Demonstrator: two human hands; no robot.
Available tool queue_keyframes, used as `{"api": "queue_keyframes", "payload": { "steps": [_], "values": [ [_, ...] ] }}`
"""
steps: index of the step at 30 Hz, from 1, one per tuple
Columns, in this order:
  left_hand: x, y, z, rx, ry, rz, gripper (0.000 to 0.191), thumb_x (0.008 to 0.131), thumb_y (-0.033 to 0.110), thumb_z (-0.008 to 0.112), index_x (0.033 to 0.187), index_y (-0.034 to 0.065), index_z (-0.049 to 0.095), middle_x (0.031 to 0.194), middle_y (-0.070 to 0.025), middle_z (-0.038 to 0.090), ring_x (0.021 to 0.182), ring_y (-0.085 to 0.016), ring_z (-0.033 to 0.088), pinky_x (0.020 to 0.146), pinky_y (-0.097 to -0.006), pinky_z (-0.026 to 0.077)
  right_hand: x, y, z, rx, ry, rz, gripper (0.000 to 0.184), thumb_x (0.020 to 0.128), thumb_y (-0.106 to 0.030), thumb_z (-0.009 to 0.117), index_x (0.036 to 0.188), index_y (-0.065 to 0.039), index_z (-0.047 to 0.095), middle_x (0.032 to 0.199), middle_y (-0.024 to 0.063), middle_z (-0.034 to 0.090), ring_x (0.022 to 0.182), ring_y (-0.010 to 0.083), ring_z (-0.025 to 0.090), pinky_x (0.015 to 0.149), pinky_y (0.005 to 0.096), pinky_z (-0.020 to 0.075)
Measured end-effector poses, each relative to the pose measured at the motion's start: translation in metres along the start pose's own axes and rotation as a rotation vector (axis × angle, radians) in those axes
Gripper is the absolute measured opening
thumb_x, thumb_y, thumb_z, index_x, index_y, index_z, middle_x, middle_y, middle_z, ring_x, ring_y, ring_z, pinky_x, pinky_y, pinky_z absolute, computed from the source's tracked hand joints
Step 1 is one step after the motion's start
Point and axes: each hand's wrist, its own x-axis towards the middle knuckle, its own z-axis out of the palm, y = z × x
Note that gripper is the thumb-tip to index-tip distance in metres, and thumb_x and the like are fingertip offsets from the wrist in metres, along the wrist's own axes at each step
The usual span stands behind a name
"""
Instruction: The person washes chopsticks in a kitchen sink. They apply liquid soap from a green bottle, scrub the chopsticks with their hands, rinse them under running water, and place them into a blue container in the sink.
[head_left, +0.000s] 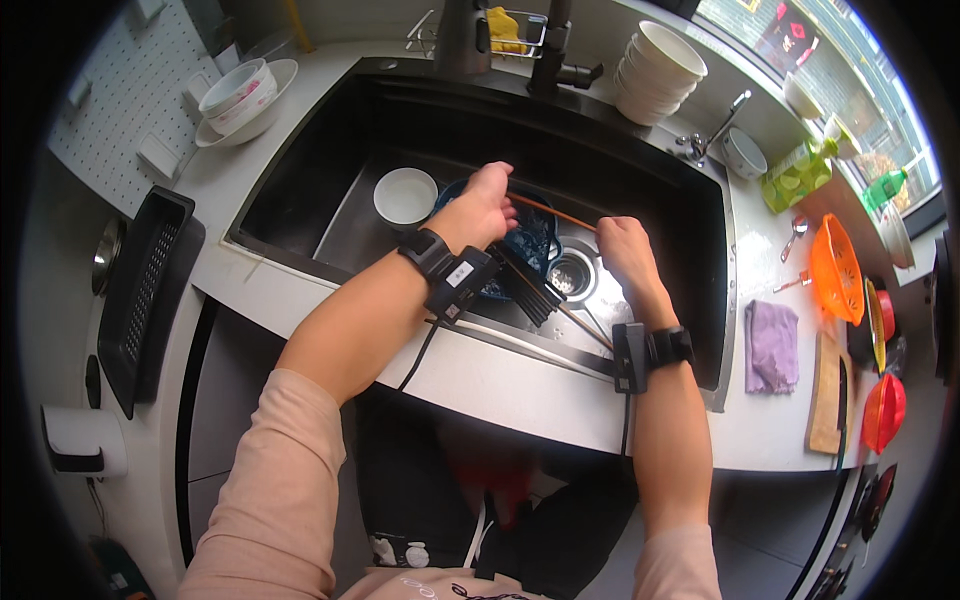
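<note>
Over the sink, a thin brown stick, apparently a chopstick (555, 212), spans the gap between my hands. My right hand (626, 251) grips its right end. The left end runs into the curled fingers of my left hand (489, 204), where the grip is partly hidden. Below my left hand stands a blue basin (536, 240) with sudsy water, partly covered by my forearm. Dark sticks (534, 296) lie bunched at its near side, and a lone brown stick (585, 326) slants toward the sink's front edge. Left of the basin sits a white bowl (405, 195).
The black sink (300, 172) has a drain (571, 276) and dark faucet (553, 56). Stacked white bowls (656, 75) stand behind. At right are a purple cloth (772, 346), an orange strainer (836, 270) and a cutting board (825, 397) with a knife. Cables hang from my wrist devices.
</note>
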Motion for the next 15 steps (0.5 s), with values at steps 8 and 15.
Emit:
{"api": "queue_keyframes", "payload": {
  "steps": [8, 15],
  "values": [
    [0.003, -0.009, 0.009, -0.462, -0.422, 0.216, 0.026, 0.106, 0.028, 0.041, 0.097, 0.0052, 0.048, 0.082, -0.0103, 0.062, 0.073, -0.026, 0.061, 0.068, -0.0372, 0.05, -0.021, -0.014, 0.001, 0.033, -0.325, 0.016, 0.028, 0.088, -0.018, 0.053, 0.076, 0.004, 0.066, 0.065, 0.0105, 0.062, 0.063, 0.0197, 0.06, 0.061, 0.0337, 0.048],
    [0.003, 0.004, -0.006, -0.691, -0.275, 0.113, 0.041, 0.102, 0.045, 0.045, 0.079, 0.0109, 0.049, 0.053, 0.0045, 0.03, 0.042, -0.01, 0.025, 0.042, -0.0256, 0.02, 0.01, -0.059, -0.022, 0.296, -0.095, -0.01, 0.03, 0.097, -0.019, 0.058, 0.116, 0.003, 0.056, 0.094, 0.0129, 0.062, 0.072, 0.0189, 0.064, 0.058, 0.0307, 0.0554]
  ]
}}
